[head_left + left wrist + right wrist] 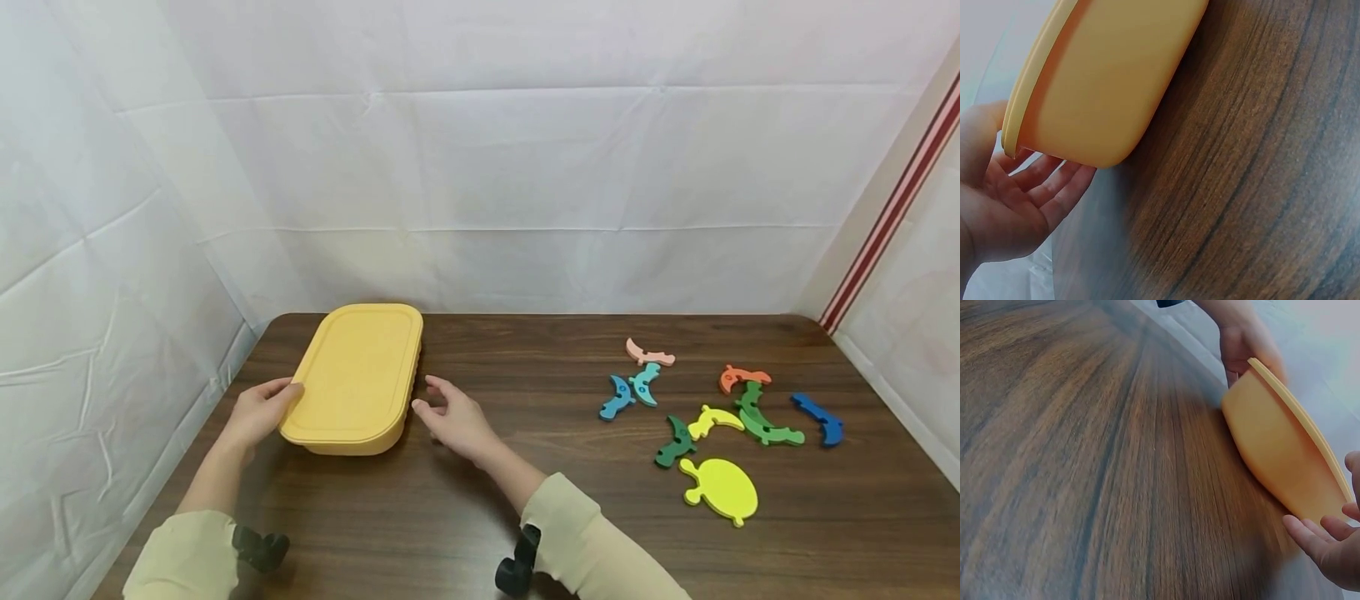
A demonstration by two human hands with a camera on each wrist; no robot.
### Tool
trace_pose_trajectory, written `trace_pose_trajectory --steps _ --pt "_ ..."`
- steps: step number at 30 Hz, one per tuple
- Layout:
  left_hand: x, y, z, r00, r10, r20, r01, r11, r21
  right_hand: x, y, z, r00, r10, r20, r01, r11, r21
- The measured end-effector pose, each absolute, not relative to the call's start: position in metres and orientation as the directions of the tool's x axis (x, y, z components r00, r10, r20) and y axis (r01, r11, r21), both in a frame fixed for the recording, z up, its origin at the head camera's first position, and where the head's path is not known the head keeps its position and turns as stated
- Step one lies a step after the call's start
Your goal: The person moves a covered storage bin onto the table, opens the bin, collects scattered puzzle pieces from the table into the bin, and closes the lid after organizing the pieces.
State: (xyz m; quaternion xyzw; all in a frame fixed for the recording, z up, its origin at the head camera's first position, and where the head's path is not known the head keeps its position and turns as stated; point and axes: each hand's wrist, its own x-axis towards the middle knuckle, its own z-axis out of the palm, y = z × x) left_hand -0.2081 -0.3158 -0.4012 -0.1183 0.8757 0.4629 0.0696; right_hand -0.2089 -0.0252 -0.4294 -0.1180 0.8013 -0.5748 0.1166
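A yellow plastic box with a lid (356, 371) stands at the left of the table near its back edge. At the box's left side, my left hand (258, 410) holds it, with the thumb over the lid's rim. The left wrist view shows that hand's fingers (1063, 190) against the box's side wall (1107, 81), below the rim. Just right of the box is my right hand (459, 423), its fingers relaxed and holding nothing. In the right wrist view its fingertips (1294, 526) are close to the box's side (1272, 437); whether they touch I cannot tell.
On the right of the brown wooden table (555, 492) lie several coloured pieces, among them a yellow turtle-shaped piece (726, 487), a green one (675, 442), a dark blue one (819, 418) and a pink one (649, 353). White cloth (517, 167) hangs behind the table.
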Motion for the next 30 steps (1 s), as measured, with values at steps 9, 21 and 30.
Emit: trace_pose_trajectory --steps 9,21,30 --pt "-0.205 -0.318 -0.402 -0.958 -0.139 -0.250 -0.285 0.519 0.806 -0.208 -0.037 -0.431 -0.948 -0.310 -0.069 -0.009 0.245 -0.969" --pt "-0.208 -0.321 -0.403 -0.962 -0.110 -0.250 -0.270 0.506 0.819 -0.211 -0.054 -0.427 -0.943 -0.303 -0.141 0.105 0.134 -0.985" --pt "-0.206 -0.318 -0.402 -0.962 -0.076 -0.261 -0.264 0.493 0.829 -0.215 -0.052 -0.425 -0.923 -0.326 -0.205 0.214 0.008 -0.977"
